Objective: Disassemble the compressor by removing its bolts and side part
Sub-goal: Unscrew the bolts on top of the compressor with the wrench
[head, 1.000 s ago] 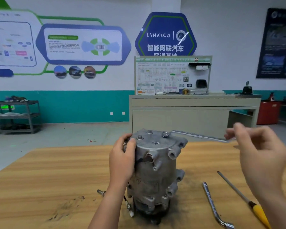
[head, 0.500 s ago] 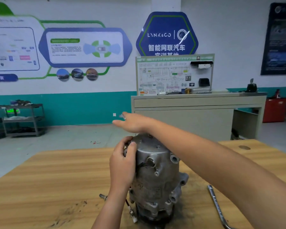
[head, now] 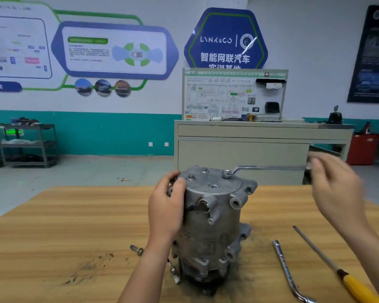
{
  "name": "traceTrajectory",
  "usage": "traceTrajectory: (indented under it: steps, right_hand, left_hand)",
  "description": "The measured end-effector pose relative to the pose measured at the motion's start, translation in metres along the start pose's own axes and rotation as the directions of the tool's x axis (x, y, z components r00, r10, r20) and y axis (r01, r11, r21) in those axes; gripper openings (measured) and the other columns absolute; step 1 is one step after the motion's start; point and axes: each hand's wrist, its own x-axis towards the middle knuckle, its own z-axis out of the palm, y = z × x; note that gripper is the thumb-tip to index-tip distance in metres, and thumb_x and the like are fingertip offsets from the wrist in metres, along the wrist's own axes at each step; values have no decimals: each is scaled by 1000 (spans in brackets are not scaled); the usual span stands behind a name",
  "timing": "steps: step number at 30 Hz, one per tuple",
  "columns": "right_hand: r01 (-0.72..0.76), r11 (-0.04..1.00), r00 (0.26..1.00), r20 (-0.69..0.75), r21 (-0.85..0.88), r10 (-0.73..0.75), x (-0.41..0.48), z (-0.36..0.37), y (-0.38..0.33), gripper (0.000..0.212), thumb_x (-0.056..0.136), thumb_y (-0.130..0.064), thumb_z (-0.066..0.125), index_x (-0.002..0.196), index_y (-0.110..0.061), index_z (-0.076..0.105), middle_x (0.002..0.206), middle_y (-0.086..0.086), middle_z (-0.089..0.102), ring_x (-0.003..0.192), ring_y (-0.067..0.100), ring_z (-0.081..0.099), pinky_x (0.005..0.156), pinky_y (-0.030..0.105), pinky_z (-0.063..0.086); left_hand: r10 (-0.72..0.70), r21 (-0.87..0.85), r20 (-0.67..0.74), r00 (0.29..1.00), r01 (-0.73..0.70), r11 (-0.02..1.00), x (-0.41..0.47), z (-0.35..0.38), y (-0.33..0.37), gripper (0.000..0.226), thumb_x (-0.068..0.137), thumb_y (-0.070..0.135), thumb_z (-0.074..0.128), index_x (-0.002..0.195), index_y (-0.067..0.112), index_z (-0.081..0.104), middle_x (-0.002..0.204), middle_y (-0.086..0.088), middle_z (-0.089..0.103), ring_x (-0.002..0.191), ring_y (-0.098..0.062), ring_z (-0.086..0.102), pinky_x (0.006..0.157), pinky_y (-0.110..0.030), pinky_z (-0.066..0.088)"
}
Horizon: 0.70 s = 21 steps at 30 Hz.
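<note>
Compressor: my compressor (head: 212,215) stands upright mid-desk (head: 74,226), bolted face up.
Left hand: my left hand (head: 166,206) grips the compressor's upper left flank, bracing it.
Wrench: the wrench (head: 269,167) has its ring on the top-right bolt (head: 227,172); its long axis runs level, rightward from the compressor.
Right hand: my right hand (head: 335,186) is at the handle's far end, blurred; I cannot tell whether it grips.
Next: I judge the right hand, nearer the handle, must swing it.
Remaining: 2 other bolts (head: 191,177) sit left of the ring.
</note>
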Motion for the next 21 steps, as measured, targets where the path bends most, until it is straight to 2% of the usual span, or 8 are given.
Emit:
traceTrajectory:
  steps: [2,5,8,11,14,16,19,21]
  right_hand:
    - [-186,978,939,278,-90,204,36,38,19,42,100,-23,36,135,0,40,140,17,42,123,23,41,97,33,32]
    - [-321,938,630,710,-132,315,85,97,-2,67,97,-48,27,148,-13,1,156,5,7,141,22,13,112,36,13]
    - [-111,976,501,837,-190,220,99,142,-52,72,96,-53,26,148,-7,9,155,8,10,141,25,13,113,38,11]
    - [187,982,446,894,-39,-50,75,161,-120,72,95,-50,36,147,-4,12,155,9,13,141,24,17,114,35,15]
    - [403,910,458,838,101,-296,24,136,-167,73,92,-51,43,145,-7,20,149,12,28,135,26,29,110,38,26]
    - [521,839,521,720,157,-458,-11,95,-173,66,91,-54,42,140,-10,31,138,11,44,124,27,41,103,40,34]
    - [564,776,664,404,282,-630,-44,31,-148,43,91,-40,44,115,-8,59,105,6,64,97,19,56,86,30,42]
    - [540,794,798,128,279,-589,-57,3,-111,24,89,-21,46,95,-7,66,91,2,67,88,11,59,79,21,46]
  left_hand:
    - [4,18,2,1000,-4,1000,-2,-1,4,17,92,21,49,103,27,59,97,27,55,91,15,50,77,-8,38]
    - [-12,-1,-5,1000,12,1000,-3,-1,6,18,91,22,48,105,26,60,98,25,55,94,10,51,79,-13,41]
    - [-17,0,5,1000,17,1000,-4,-3,6,18,93,19,48,105,26,60,99,25,55,94,11,50,80,-15,41]
    - [2,-8,3,1000,-2,1000,-3,-2,7,19,93,15,49,96,29,61,96,23,59,92,9,54,78,-14,41]
    - [3,-5,-20,1000,-3,1000,0,-3,6,22,93,9,48,87,25,62,87,8,65,86,-6,59,69,-19,44]
    - [-13,-22,-8,1000,12,1000,1,-3,4,19,93,5,47,93,18,62,94,-3,64,96,-17,58,77,-29,46]
    - [-32,-76,32,999,34,996,-1,-3,5,22,94,4,45,105,18,59,107,-1,62,105,-17,56,92,-34,44]
    - [-19,-33,36,999,21,999,-2,-3,5,20,94,13,47,107,24,58,104,13,59,101,-4,54,88,-23,41]
